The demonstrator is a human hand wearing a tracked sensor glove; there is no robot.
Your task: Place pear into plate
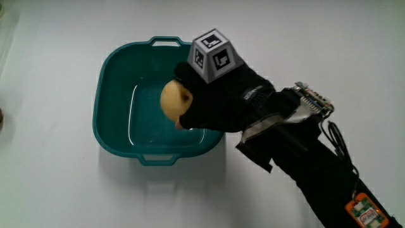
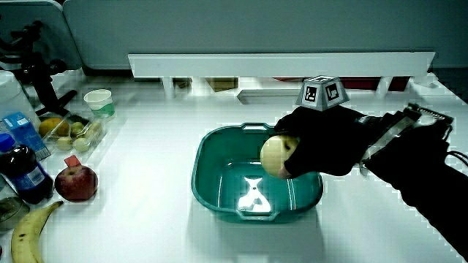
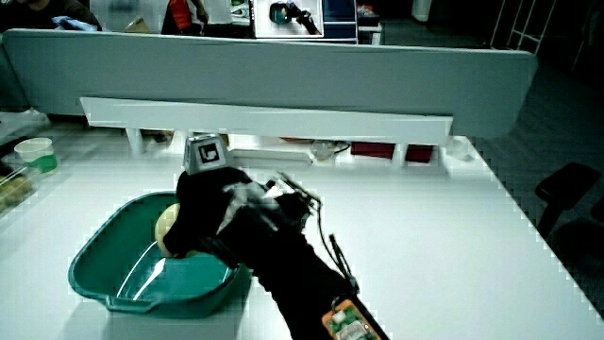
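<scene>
A pale yellow pear (image 1: 174, 99) is held in the gloved hand (image 1: 218, 95) above the inside of a teal square plate (image 1: 111, 76) with raised walls and small handles. The hand's fingers are curled around the pear, and the patterned cube (image 1: 213, 54) sits on its back. In both side views the pear (image 2: 276, 155) (image 3: 168, 223) hangs over the plate (image 2: 212, 150) (image 3: 99, 260), clear of its floor. The forearm reaches in from the table's near edge.
In a side view a red apple (image 2: 75, 183), a banana (image 2: 28, 230), a dark bottle (image 2: 22, 174), a clear tray of fruit (image 2: 69, 133) and a paper cup (image 2: 99, 101) stand beside the plate. A low partition (image 2: 281, 64) runs along the table's edge.
</scene>
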